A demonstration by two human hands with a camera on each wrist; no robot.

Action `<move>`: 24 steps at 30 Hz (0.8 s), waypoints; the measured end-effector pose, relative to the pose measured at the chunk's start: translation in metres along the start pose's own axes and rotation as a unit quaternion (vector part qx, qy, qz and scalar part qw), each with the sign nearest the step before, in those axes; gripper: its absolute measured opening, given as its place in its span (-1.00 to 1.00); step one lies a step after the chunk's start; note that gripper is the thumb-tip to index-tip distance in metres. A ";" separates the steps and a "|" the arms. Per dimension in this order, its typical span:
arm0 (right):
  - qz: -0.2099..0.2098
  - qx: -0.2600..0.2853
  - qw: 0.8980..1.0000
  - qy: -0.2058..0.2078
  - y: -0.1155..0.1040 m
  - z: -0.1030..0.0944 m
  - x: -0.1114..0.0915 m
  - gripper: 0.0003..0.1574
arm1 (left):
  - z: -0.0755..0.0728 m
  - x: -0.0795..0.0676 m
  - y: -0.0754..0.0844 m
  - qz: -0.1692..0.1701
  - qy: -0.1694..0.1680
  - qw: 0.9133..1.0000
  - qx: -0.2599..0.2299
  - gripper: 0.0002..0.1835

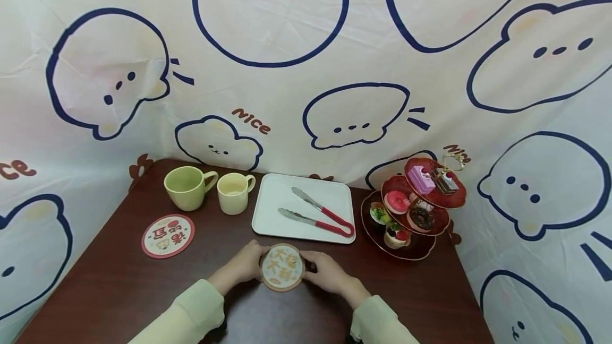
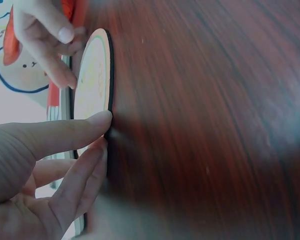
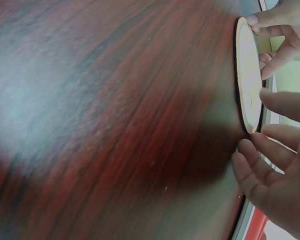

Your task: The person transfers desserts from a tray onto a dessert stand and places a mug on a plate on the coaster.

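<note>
A round coaster (image 1: 282,267) with a tan rim, pale face, orange lettering and dark underside lies low over the table between both hands. At its left edge, my left hand (image 1: 245,262) pinches it, thumb on the rim and fingertips just below, as the left wrist view (image 2: 50,165) of that hand shows. On the opposite side, my right hand (image 1: 330,274) has its thumb at the coaster's edge. In the right wrist view, the fingers of that right hand (image 3: 280,155) are spread loosely beside the rim, not curled round it.
Behind the hands, a white tray (image 1: 270,208) bears red-handled tongs (image 1: 330,211). A green mug (image 1: 185,190), a cream mug (image 1: 232,195) and a red-rimmed coaster (image 1: 168,236) are on the left. A tiered stand (image 1: 459,195) with toy-like cakes and donuts stands right, on a dark wooden table (image 1: 119,301).
</note>
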State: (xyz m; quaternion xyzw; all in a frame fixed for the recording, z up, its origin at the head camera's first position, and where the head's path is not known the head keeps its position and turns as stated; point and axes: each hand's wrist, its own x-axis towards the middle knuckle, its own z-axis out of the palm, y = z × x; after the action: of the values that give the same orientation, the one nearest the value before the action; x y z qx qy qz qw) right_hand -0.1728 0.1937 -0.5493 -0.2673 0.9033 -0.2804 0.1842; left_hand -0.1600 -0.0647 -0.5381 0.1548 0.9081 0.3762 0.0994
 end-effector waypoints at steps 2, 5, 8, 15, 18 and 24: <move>0.005 0.001 1.000 0.025 0.003 0.000 -0.003 -0.26 | 0.003 0.001 0.002 0.005 0.001 1.000 0.000 -0.16; 0.024 0.001 0.999 0.042 0.007 0.000 -0.007 -0.26 | 0.009 0.004 0.004 0.018 0.001 1.000 0.001 -0.16; 0.048 -0.002 0.998 0.044 0.010 0.000 -0.011 -0.23 | 0.014 0.006 0.007 0.032 0.005 0.999 -0.002 -0.16; 0.065 0.021 0.997 0.047 0.013 -0.001 -0.017 -0.23 | 0.023 0.007 0.013 0.041 0.008 0.999 -0.014 -0.17; 0.069 0.032 0.996 0.049 0.014 -0.003 -0.020 -0.25 | 0.027 0.007 0.017 0.038 0.009 0.999 -0.018 -0.16; 0.075 0.047 0.995 0.057 0.019 -0.006 -0.026 -0.25 | 0.033 0.009 0.029 -0.001 -0.005 1.000 -0.010 -0.14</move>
State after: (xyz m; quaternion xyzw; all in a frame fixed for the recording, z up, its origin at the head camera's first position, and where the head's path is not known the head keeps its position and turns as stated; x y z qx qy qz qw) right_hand -0.1623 0.2249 -0.5515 -0.1739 0.9157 -0.3224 0.1654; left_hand -0.1530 -0.0205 -0.5408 0.1550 0.9039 0.3844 0.1056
